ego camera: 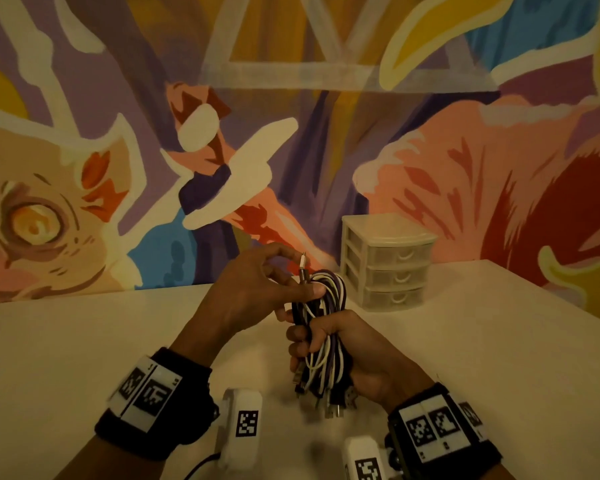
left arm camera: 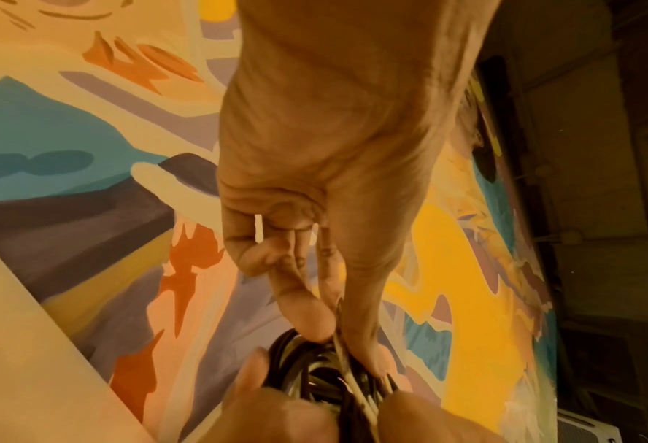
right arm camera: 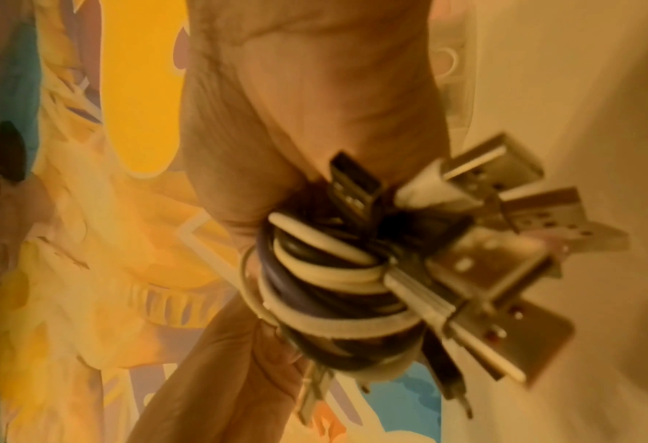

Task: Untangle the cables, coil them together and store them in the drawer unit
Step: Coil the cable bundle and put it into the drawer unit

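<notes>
A coiled bundle of black, white and purple cables (ego camera: 321, 327) stands upright above the table. My right hand (ego camera: 329, 344) grips its middle, with USB plugs (right arm camera: 504, 227) sticking out below the fist. My left hand (ego camera: 278, 271) pinches the top of the coil (left arm camera: 315, 368) between thumb and fingers, and a small white connector tip (ego camera: 302, 260) pokes up beside the fingers. The small white drawer unit (ego camera: 388, 261) stands behind the bundle on the table, its three drawers closed.
The pale table (ego camera: 84, 341) stretches left and right of my hands. A painted mural wall (ego camera: 187, 133) rises right behind the table and the drawer unit. Tagged wrist bands sit on both forearms.
</notes>
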A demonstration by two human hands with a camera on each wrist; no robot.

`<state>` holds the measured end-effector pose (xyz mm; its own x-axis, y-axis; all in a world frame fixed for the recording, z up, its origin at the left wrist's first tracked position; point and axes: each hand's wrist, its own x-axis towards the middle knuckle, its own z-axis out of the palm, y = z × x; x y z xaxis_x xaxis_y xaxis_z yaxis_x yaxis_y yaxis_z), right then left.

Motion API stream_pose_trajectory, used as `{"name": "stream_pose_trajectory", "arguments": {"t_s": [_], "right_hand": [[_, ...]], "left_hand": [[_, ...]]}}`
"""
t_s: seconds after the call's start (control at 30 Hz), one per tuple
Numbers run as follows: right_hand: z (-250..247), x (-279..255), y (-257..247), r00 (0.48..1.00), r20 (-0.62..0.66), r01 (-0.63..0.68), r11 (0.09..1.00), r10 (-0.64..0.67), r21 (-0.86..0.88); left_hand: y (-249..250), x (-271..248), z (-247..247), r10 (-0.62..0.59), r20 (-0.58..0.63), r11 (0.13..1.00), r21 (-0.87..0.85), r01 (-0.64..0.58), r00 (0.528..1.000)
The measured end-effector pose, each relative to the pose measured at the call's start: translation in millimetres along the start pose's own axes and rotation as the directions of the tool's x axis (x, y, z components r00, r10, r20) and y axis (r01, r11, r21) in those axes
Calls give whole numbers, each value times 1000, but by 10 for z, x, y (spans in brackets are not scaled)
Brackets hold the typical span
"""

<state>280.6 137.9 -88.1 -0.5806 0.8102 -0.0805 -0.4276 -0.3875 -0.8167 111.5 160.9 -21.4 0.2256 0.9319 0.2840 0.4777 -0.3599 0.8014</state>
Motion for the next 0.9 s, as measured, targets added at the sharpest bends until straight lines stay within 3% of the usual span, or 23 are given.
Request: {"name": "stream_pose_trajectory", "arguments": {"t_s": [0.13,0.23,0.37,0.5,0.7,0.9], "right_hand": [[-114,-65,-166,993,-80,99,991,-92,85],[-369,-141,-371,956,-205,254,938,-208,234],[-904,-376,-556,840,-421,491,811,-343,318],[-1362,-509,-560,758,-542,589,738,-363,329],[-1462,-355,-507,741,-570,603,726,-356,330],[-1429,-276,-465,779,-531,565,741,-334,363]], "left_hand": [[158,147,222,7,32,997,-82,-4,999],[258,343,500,55,0,995,-84,-55,998],[233,689,956,219,-16,956,204,-211,976],[109,1121,1316,385,100,736,566,-370,918],[0,1451,1568,425,136,721,548,-425,895],[-5,1441,1436,408,67,714,598,-364,911]]}}
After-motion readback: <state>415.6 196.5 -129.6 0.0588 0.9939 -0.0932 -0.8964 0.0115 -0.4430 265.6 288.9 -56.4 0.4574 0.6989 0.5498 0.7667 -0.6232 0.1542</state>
